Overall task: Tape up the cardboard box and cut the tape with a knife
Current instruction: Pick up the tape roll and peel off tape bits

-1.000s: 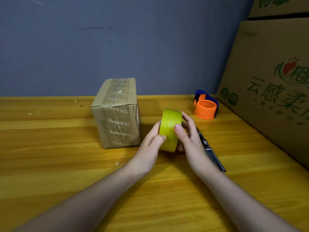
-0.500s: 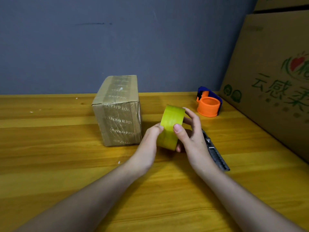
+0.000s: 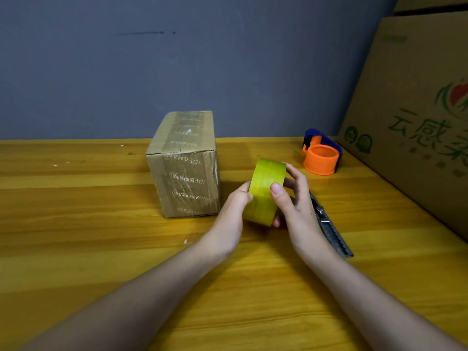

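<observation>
Tape roll (image 3: 266,191) raised slightly, gripped by left hand (image 3: 234,214), right hand (image 3: 295,206), beside cardboard box (image 3: 184,165)

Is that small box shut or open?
Shut. The box has its top flaps flat, with printed tape running over the top and down the front.

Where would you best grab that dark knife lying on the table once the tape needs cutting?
Probably by its long ridged handle, the near end of the knife, coming from above with the right hand. It lies flat on the wooden table just right of that hand, and its far end, hidden behind the hand, may carry the blade. Both hands now hold the yellow tape roll.
</observation>
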### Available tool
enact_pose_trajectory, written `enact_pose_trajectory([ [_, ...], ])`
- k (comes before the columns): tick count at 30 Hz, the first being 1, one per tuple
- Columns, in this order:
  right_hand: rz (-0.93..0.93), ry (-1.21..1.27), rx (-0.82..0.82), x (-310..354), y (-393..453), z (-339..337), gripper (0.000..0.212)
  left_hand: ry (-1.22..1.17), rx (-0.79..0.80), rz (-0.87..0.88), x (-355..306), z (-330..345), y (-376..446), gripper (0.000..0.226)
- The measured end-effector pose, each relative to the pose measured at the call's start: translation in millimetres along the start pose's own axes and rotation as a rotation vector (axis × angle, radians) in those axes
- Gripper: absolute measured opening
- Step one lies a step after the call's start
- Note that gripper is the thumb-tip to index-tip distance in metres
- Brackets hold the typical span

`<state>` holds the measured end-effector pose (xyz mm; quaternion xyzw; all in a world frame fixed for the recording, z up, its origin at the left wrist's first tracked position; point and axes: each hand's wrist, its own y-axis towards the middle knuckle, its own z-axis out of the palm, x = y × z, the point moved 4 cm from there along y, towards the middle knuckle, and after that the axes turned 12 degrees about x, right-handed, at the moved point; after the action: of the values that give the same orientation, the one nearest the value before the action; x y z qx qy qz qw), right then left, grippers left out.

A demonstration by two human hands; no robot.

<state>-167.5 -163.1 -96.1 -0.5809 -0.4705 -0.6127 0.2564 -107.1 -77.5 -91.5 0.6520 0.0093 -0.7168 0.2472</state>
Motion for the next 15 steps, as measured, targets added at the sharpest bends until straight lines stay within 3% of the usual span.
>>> enact_pose_trajectory([
  [9, 0.009, 0.031, -0.006, -3.5, 0.5, -0.3, 0.057, 0.042, -0.026, -0.056, 0.6, -2.0, 1.1, 0.041],
  [15, 0.013, 0.016, -0.014, -4.7, 0.0, -0.4, 0.059, 0.021, -0.005, -0.015, -3.0, 0.1, 1.2, 0.027],
])
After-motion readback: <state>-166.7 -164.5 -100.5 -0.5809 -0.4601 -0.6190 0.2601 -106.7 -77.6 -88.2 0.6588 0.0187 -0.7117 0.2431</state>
